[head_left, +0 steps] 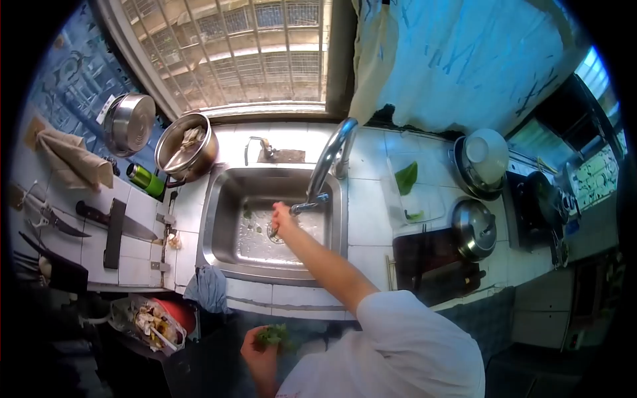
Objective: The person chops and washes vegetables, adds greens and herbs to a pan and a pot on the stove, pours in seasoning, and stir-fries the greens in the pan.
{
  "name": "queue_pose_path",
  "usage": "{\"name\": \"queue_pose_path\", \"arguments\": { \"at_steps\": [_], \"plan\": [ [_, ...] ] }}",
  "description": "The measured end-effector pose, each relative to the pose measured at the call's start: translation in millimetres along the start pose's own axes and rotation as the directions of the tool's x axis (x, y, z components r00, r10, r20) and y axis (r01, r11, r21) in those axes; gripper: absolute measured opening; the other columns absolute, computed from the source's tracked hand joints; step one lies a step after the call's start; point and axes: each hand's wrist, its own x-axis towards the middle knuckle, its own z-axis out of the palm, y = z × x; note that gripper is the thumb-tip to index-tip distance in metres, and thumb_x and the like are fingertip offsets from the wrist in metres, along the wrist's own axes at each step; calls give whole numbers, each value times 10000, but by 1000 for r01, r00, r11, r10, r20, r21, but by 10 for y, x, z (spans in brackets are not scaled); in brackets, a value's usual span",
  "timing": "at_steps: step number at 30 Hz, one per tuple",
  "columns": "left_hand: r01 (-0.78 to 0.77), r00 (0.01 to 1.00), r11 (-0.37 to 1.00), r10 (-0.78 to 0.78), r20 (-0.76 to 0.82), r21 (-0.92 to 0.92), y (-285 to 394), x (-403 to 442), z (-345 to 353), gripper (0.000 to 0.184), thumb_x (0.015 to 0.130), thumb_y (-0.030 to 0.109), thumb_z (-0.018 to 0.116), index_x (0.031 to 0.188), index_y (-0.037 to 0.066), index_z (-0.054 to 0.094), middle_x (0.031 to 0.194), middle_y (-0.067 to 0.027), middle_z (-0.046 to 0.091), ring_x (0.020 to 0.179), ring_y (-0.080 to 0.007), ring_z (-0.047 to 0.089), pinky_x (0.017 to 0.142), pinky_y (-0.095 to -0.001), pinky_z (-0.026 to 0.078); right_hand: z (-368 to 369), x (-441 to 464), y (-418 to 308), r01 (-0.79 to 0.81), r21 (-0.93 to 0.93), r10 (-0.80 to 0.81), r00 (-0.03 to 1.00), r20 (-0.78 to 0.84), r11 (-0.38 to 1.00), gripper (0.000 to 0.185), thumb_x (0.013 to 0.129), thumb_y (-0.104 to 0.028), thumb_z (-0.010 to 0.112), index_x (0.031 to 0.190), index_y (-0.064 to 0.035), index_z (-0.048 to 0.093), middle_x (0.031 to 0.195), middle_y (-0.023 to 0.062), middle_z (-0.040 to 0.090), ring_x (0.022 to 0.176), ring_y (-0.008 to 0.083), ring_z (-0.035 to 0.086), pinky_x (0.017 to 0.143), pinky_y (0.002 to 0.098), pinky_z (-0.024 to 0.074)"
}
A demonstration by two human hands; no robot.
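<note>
Gripping one bunch of greens point(273, 335), the left hand point(260, 357) is curled round it at the near side, left of the white shirt point(411, 345). One right hand point(283, 220) reaches over one steel sink point(279, 272), beside the mouth of one tap point(326, 164); how far its fingers are bent, and whether they touch the tap or hold anything, I cannot tell. Two green pieces lie in one clear tray point(430, 207) to the right: a large leaf point(407, 178) at the far side and a small scrap point(414, 216) at the near side. Several green bits dot the sink floor.

Far left stand one steel pot point(207, 154) and one green bottle point(144, 180); one blue-grey cloth point(207, 289) hangs near the sink's left corner. To the right, one domed lid point(474, 229) rests on a dark board point(424, 259), with one white bowl point(486, 156) farther off. The right forearm crosses the sink's near rim, covering part of the basin.

The greens' lower part blends into shadow, the pot's contents are unclear, and the scene's edges are cut off by black
</note>
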Motion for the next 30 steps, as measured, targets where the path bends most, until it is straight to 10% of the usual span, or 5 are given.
{"name": "queue_pose_path", "arguments": {
  "at_steps": [8, 10, 25, 28, 30],
  "plan": [
    [-31, 999, 999, 31, 15, -32, 18, -42, 35, 238, 720, -70, 629, 939, -1, 565, 843, -65, 599, 709, -126, 578, 568, -243, 489, -163, -109, -189, 486, -122, -479, 874, 87, 865, 230, 905, -307, 427, 884, -81, 468, 547, -3, 397, 407, 103, 366, 375, 255, 303],
    [-32, 999, 999, 33, 26, -35, 12, -39, 61, 243, 719, -76, 625, 943, -2, 565, 842, -67, 599, 704, -127, 580, 560, -244, 490, -341, -195, 12, 681, -508, -626, 716, 311, 527, 182, 905, -251, 465, 909, -69, 466, 621, 11, 467, 514, 97, 457, 456, 231, 376],
    [-46, 995, 996, 53, 83, -81, 15, -5, 143, 240, 723, -84, 617, 944, -12, 558, 826, -80, 594, 686, -136, 586, 562, -247, 497, -580, -387, -413, 723, -444, -325, 656, 682, 529, 156, 780, -126, 674, 902, -32, 645, 823, 38, 641, 771, 95, 591, 672, 236, 470],
    [-48, 996, 998, 50, 73, -39, 64, 20, 149, 232, 726, -82, 615, 941, -12, 559, 824, -82, 593, 684, -139, 587, 567, -250, 501, -744, -207, -762, 756, -616, -801, 502, 327, 223, 153, 818, -173, 581, 872, -30, 573, 714, 51, 593, 611, 118, 539, 559, 294, 437],
    [-46, 996, 997, 50, 74, -55, 35, 38, 135, 230, 726, -86, 611, 938, -14, 558, 823, -81, 592, 684, -141, 588, 573, -251, 503, -852, 39, -1225, 746, -513, -829, 549, 111, 425, 127, 850, -169, 498, 856, -43, 517, 649, 49, 502, 508, 130, 480, 463, 258, 408]
  ]
}}
